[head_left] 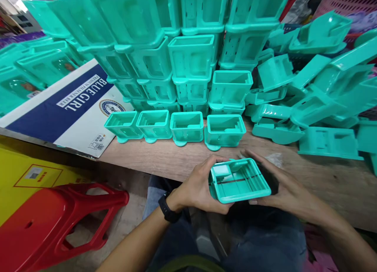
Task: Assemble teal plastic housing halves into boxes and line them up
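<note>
Both hands grasp one teal tray [239,180]: left hand [196,187] fingers clenched on its left end, right hand [278,185] on its right, above the desk [165,158] edge.

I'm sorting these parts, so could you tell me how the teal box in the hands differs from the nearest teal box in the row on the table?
The held box is gripped by the left hand and right hand above the lap, tilted; the row box stands untouched on the table. The held box shows a dark line across its inside; the row box doesn't. Both are teal plastic with open tops.
</note>
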